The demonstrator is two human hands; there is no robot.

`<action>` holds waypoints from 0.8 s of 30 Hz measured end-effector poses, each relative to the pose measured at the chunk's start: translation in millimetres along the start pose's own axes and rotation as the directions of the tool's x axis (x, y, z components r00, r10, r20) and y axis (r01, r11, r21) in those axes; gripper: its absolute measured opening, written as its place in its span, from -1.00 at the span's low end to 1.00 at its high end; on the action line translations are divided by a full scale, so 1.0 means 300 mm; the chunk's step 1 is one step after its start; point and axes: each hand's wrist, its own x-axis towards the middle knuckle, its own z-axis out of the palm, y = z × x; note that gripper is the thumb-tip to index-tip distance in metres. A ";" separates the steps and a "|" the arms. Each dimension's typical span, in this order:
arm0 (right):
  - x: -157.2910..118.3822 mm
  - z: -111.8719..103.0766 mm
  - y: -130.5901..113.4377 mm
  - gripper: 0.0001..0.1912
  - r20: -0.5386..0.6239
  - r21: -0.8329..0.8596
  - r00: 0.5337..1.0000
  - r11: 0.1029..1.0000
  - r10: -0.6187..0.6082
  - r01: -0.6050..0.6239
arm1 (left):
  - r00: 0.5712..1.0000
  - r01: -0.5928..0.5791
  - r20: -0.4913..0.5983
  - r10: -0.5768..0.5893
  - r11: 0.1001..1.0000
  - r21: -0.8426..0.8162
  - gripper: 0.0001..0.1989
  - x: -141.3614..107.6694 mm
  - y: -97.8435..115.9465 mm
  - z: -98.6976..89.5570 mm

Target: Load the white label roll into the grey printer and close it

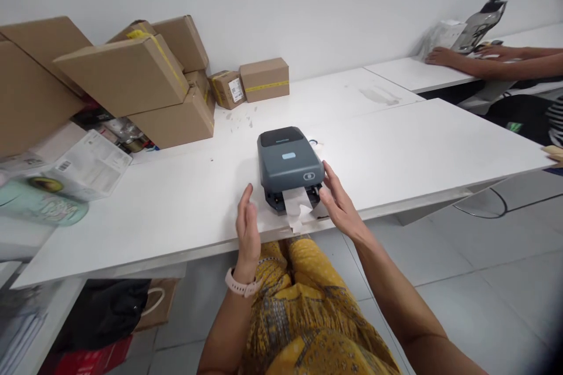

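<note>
Near the front edge of the white table [417,146] sits the printer [289,159], dark blue-grey, its front facing the person. A strip of white paper [295,206] with a ragged end comes out under the printer's raised-looking front and reaches the table edge.

Left of the printer, and apart from it, the left hand [248,234] is empty and open, its palm turned toward the machine, a pale pink watch band [243,286] on the wrist. At the printer's front right corner, the right hand [342,208] is loosely open, fingers along the side and thumb near the front; whether it touches the casing is hard to tell.

Just beside the printer, at its right rear, lies a small ring-like item [313,142], partly hidden. Behind the printer, by the wall, stand two small cartons [264,83], the left one bearing a white label. To its left are stacked brown boxes [132,76] with yellow tape, and farther left a white package [94,161] and a mint-green bottle [46,202]. Well to the printer's right, a co-worker's hands [442,57] rest near a clear, black-topped bottle [478,28].
</note>
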 end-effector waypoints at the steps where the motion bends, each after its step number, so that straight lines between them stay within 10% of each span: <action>1: -0.001 0.002 -0.005 -0.27 -0.011 -0.027 1.000 0.999 -0.021 0.021 | 0.998 -0.007 0.062 0.008 1.000 -0.006 -0.41 0.029 0.002 0.018; 10: 0.198 -0.039 -0.109 -0.34 -0.070 -0.267 0.961 0.934 -0.267 0.239 | 0.977 -0.179 0.112 0.183 0.983 -0.047 -0.26 0.262 0.047 0.088; 17: 0.455 -0.034 -0.155 -0.29 -0.120 -0.261 0.939 0.923 -0.322 0.283 | 0.976 0.053 0.216 -0.028 0.992 -0.113 -0.29 0.485 -0.077 0.134; 24: 0.696 0.010 -0.077 -0.17 -0.090 -0.454 0.931 0.847 -0.354 0.278 | 0.918 0.183 0.387 -0.088 0.959 -0.215 -0.01 0.494 -0.162 0.149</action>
